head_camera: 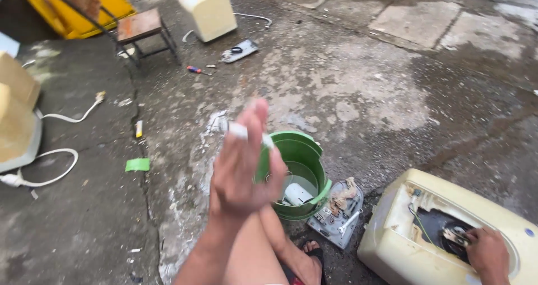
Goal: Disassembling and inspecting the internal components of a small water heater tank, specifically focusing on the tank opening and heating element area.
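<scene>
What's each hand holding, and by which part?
Left hand: small white stick-like object, pinched between two fingers near its middle. Right hand: inside the cream appliance casing; grip cannot be told.

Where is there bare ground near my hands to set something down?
Open concrete lies right of the green bucket, up past the cream water heater casing where the right hand works. Another bare patch sits left of the raised left hand, bordered by the green tape scrap and white cable. Between bucket and casing it is crowded by the grey cover plate.
</scene>
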